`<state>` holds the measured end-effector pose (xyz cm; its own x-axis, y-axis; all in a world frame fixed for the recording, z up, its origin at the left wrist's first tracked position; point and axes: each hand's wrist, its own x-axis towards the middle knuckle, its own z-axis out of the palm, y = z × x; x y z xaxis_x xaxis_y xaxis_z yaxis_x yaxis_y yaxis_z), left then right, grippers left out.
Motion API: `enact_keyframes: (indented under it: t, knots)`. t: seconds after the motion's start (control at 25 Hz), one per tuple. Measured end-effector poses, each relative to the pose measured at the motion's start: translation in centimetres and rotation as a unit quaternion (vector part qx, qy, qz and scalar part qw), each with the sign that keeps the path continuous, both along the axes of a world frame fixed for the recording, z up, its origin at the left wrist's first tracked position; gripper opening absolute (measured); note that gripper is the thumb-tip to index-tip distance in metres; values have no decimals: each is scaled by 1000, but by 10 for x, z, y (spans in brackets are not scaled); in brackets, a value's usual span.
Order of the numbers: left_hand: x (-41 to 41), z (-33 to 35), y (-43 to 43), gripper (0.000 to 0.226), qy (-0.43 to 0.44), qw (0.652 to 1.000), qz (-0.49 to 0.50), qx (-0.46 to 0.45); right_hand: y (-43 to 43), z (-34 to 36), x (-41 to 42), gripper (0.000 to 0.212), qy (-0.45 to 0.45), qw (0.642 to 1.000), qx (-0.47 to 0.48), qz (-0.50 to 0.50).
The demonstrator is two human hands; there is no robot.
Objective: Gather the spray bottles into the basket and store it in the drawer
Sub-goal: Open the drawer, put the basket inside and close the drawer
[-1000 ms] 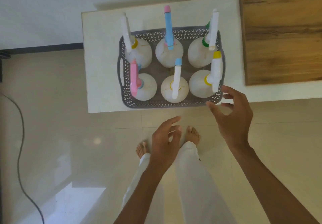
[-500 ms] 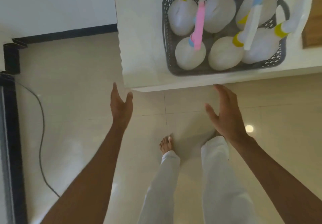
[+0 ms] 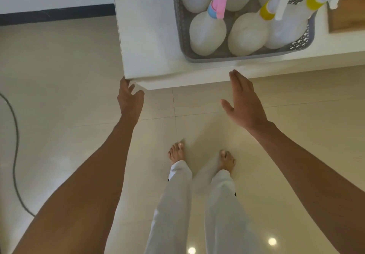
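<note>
Basket holding spray bottles (six, perhaps), hands apart, empty.

Left hand moved up to the counter corner, fingers touching its edge; right hand rose flat, near front edge.

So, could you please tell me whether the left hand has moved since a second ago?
Yes. The left hand has gone from near the person's legs out to the white cabinet's front-left corner, fingertips at its edge.
</note>
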<state>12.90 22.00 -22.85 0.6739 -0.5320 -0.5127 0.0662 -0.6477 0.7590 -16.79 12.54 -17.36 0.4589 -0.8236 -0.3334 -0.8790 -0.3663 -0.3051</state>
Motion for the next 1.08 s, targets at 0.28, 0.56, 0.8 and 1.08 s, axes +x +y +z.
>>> enact_keyframes:
  t: [0.28,0.56,0.8,1.08]
  knots:
    - [-1,-8,8,73,-114,989,-76,45,-7,-10,-20,81,12,1000,-3,-2]
    - [-52,2,20,74,-243,947,-141,154,-9,-19,-34,87,65,998,-7,14]
    - [-151,6,16,72,-367,806,-450,114,10,-29,-58,90,119,991,29,46]
    - [-182,2,40,77,-364,761,-514,153,44,-32,-80,95,129,989,38,55]
